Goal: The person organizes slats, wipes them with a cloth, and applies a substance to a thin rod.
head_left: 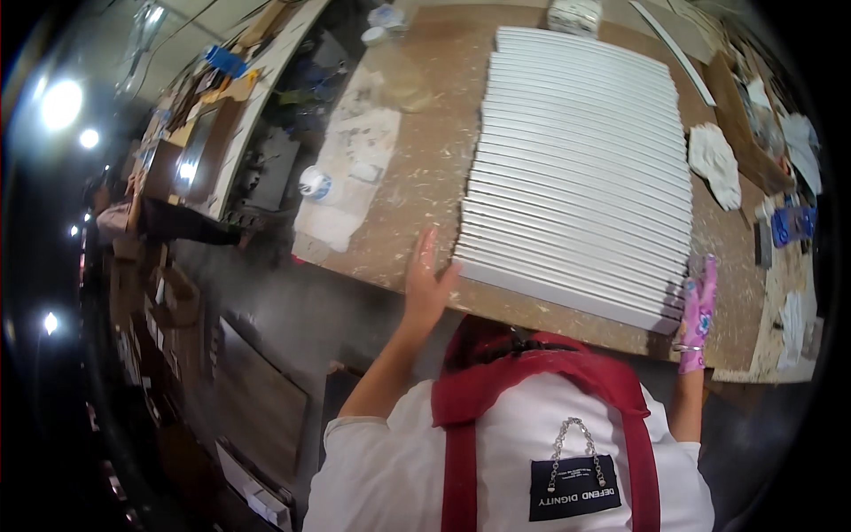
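Note:
Many long, silvery-white strips (581,177) lie side by side in a close-packed block on the brown work table (425,160). At the block's left end, near the table's front edge, is my bare left hand (430,282), its fingers stretched out and the thumb beside the nearest strips. My right hand (697,306) wears a pink flowered glove and stands at the opposite end, fingers straight, by the strip ends. Neither hand grips anything. The nearest strip shows its broad side face, while the strips' left ends make a slightly stepped line.
Left on the table are a stained white sheet (341,208), a small white tub (315,183) and a jug of yellowish liquid (403,75). A crumpled white cloth (714,164) and a cardboard box (749,133) lie right. Another person (177,223) is far left.

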Demonstrator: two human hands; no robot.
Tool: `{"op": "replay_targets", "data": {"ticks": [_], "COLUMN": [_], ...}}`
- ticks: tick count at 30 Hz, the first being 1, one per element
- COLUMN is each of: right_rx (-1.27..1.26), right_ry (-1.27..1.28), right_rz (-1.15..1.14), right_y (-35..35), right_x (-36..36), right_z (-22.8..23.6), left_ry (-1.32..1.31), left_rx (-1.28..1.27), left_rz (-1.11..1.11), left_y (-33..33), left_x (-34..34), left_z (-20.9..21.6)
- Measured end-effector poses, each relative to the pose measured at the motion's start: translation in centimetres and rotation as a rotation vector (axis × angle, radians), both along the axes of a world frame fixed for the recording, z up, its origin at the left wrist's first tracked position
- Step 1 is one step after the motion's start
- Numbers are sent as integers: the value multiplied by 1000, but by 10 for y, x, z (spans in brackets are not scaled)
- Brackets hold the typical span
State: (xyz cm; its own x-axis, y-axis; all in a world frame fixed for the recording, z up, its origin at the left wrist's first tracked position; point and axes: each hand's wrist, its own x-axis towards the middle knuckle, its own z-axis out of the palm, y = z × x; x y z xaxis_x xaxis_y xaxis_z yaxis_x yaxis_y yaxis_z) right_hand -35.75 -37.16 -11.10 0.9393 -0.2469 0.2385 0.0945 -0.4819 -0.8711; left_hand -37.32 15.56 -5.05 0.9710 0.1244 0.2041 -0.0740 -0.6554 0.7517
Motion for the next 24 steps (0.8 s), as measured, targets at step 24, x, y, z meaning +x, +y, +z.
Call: {"op": "replay_targets", "data": {"ticks": [24], "right_rx": [-788], "right_ry": [91], "right_rz": [835], "right_y": [562], "right_x": [180], "right_z": [113], "left_ry": [-7], "left_rx": [422], "left_rz": [-186], "left_y": [302], "left_x": [103], "left_z": [107]}}
